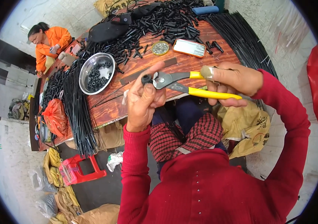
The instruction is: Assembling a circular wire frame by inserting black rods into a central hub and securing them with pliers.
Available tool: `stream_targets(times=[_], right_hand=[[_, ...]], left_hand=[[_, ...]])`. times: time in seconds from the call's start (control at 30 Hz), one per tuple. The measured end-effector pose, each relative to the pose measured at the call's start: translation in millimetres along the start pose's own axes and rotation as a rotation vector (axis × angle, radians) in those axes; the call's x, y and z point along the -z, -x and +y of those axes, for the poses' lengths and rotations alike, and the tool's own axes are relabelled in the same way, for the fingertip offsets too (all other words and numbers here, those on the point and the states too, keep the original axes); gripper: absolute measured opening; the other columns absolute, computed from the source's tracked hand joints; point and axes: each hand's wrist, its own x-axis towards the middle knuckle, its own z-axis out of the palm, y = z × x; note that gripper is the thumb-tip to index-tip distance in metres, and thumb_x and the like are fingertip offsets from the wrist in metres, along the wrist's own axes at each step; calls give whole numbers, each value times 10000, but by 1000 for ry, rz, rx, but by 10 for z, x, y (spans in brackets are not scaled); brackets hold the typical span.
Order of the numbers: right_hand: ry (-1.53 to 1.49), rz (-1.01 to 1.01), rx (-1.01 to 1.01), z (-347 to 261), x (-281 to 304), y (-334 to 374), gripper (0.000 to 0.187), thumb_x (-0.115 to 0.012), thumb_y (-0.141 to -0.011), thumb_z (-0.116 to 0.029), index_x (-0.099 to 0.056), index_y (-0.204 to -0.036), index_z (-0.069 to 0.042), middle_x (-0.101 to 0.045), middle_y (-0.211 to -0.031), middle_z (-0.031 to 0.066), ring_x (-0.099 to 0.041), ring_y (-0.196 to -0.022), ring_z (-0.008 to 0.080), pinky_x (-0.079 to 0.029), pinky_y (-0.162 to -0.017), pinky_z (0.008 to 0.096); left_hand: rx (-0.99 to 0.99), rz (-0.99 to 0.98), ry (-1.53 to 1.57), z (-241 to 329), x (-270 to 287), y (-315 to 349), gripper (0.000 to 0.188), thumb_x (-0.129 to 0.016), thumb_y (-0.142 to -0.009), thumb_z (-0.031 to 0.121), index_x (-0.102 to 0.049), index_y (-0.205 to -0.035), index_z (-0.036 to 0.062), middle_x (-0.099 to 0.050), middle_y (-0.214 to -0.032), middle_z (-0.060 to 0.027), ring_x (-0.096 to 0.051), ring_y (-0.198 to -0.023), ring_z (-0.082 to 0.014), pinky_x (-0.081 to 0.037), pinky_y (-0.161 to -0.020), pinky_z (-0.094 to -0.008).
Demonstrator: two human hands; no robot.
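My right hand is wrapped round the yellow handles of a pair of pliers, with tape on the thumb. The grey jaws point left and meet a small round black part. That part is pinched between the thumb and fingers of my left hand. Both hands are raised over the near edge of the wooden table. Whether the jaws grip the part or only touch it, I cannot tell. Beyond my hands lie a round tin and a rectangular tray of thin pale pins.
A steel bowl of small black parts stands left of my hands. Bundles of long black rods flank the table, and black tubular pieces heap at the back. A red stool stands lower left. An orange-clothed person works at far left.
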Motion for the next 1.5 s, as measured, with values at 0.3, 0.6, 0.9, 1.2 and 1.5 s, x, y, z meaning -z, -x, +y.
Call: stream_targets(times=[0.3, 0.6, 0.9, 1.2, 1.5], right_hand=[[996, 445, 609, 24, -59, -41, 686, -825, -641, -130, -518, -1249, -46, -609, -932, 122, -660, -851, 255, -507, -655, 359], [106, -200, -14, -49, 173, 1, 627, -524, -961, -552, -542, -1308, -30, -616, -818, 67, -570, -600, 139, -433, -472, 270], [-203, -179, 64, 209, -368, 65, 733, -307, -1012, -600, -566, -1089, 81, -500, -636, 28, -425, -434, 74, -373, -425, 201], [-395, -374, 94, 357, -171, 33, 669, -515, -964, -551, -565, -1129, 95, -585, -689, 65, -541, -471, 111, -435, -420, 219], [-144, -188, 112, 97, -142, 58, 468, -549, -999, -267, -489, -1331, 58, -669, -1017, 183, -687, -789, 200, -565, -733, 317]], left_hand=[[-44, 43, 0, -70, 7, -90, 568, -632, -973, 316, -475, -1353, -75, -400, -690, 53, -296, -553, -39, -229, -493, -210], [-32, -44, 14, -35, 2, -55, 612, -591, -994, 331, -422, -1406, -89, -400, -679, 58, -294, -543, -32, -222, -491, -208], [-26, -125, 65, -32, -43, 30, 611, -566, -996, 384, -453, -1346, -104, -476, -751, 17, -310, -561, -32, -223, -503, -210], [10, -175, 191, -72, -27, 21, 659, -546, -999, 415, -416, -1370, -114, -411, -705, 31, -284, -550, -34, -232, -500, -210], [-13, -103, 132, -39, -111, -19, 680, -570, -982, 408, -403, -1364, -128, -341, -640, 48, -271, -508, -33, -206, -466, -214]])
